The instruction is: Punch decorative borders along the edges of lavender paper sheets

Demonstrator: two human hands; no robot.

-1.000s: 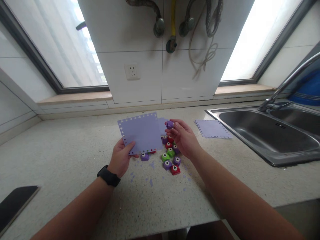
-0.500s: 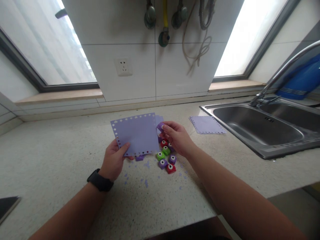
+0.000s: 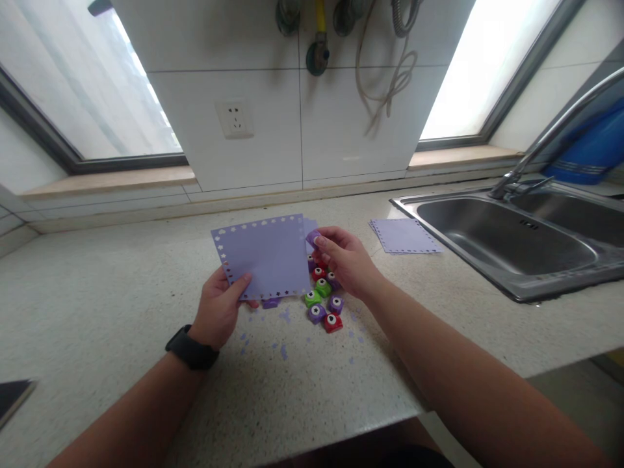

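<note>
A purple sheet of paper (image 3: 266,257), with small shapes punched along its top, left and bottom edges, is gripped at its lower left by my left hand (image 3: 221,302), thumb on top. My right hand (image 3: 348,260) pinches a purple craft punch (image 3: 313,239) at the sheet's right edge. Whether the paper sits inside the punch's slot, I cannot tell. Below my right hand lie several small craft punches, among them a red one (image 3: 333,322), a green one (image 3: 312,298) and a purple one (image 3: 316,314). Another purple piece (image 3: 270,303) shows partly from under the sheet.
Punched-edge purple sheets (image 3: 404,235) lie stacked beside the steel sink (image 3: 468,257) on the right. Small purple paper bits (image 3: 283,351) are scattered on the speckled counter (image 3: 121,312). More purple paper shows behind the held sheet. A dark flat object (image 3: 14,398) is at the left edge.
The view has tilted slightly, so everything sits a little higher in the picture. Both hands keep hold of the sheet and the punch in nearly the same pose.
</note>
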